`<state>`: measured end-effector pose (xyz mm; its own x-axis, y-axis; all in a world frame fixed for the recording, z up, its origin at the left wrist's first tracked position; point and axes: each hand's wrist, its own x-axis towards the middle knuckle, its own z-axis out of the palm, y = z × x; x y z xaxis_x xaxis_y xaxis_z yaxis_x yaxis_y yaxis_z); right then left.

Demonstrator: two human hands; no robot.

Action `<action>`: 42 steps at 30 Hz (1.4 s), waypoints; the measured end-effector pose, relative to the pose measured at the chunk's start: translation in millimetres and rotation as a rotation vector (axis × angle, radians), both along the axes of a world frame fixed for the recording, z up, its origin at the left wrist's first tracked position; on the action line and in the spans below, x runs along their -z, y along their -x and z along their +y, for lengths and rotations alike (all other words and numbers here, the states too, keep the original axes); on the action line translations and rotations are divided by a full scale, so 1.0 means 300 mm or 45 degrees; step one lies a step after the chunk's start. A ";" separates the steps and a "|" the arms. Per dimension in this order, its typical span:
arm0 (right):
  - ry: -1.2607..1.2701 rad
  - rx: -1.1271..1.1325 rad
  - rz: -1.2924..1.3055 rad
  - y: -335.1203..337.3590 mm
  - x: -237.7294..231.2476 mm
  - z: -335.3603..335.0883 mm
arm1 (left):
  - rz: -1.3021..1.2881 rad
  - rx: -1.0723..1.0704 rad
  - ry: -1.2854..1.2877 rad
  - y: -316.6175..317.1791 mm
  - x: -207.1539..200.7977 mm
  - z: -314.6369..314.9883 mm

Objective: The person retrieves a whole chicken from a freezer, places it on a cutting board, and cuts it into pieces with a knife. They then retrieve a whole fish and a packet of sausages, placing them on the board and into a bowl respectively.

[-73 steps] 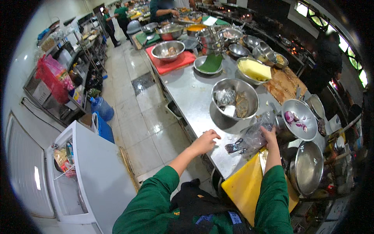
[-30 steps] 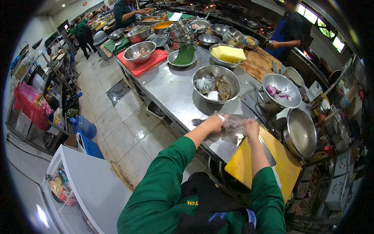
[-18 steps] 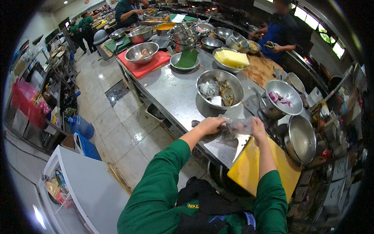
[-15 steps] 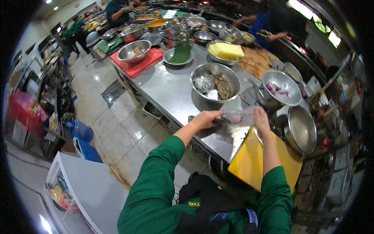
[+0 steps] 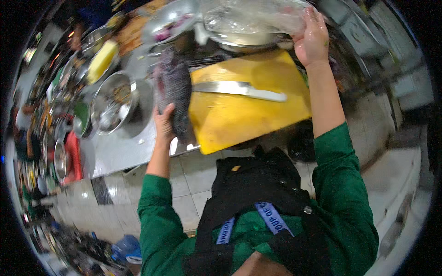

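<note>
Gripping a dark fish [image 5: 177, 87] in the left hand [image 5: 164, 123], with fingers clamped around its near end. Placed at the left edge of a yellow cutting board [image 5: 239, 119], over the metal surface [image 5: 124, 156]. Touching a crumpled clear plastic bag [image 5: 258, 18] with the right hand [image 5: 314, 43], with fingers nearly straight; cannot tell whether pinched on it. Visible on the board: a white-handled knife [image 5: 239, 89], pointing at the fish. Visible below the bag: a wide metal bowl [image 5: 248, 41].
</note>
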<state>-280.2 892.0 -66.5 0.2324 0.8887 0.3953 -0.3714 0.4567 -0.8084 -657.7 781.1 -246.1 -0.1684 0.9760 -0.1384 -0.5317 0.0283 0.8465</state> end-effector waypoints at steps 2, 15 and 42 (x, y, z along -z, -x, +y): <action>-0.055 0.121 0.094 -0.273 0.078 -0.056 | 0.110 0.077 -0.051 -0.016 -0.003 0.007; 2.168 0.655 -0.169 -1.218 1.313 -0.358 | 1.063 0.411 0.261 -0.383 -0.119 0.016; 1.422 0.810 0.216 -1.495 1.449 -0.435 | 2.082 0.054 -0.381 -0.665 0.167 -0.581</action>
<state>168.3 761.6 -501.3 0.7072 0.4320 -0.5597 -0.4742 -0.2974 -0.8287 -458.3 606.9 -296.0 0.0880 0.9412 0.3261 0.8608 -0.2366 0.4506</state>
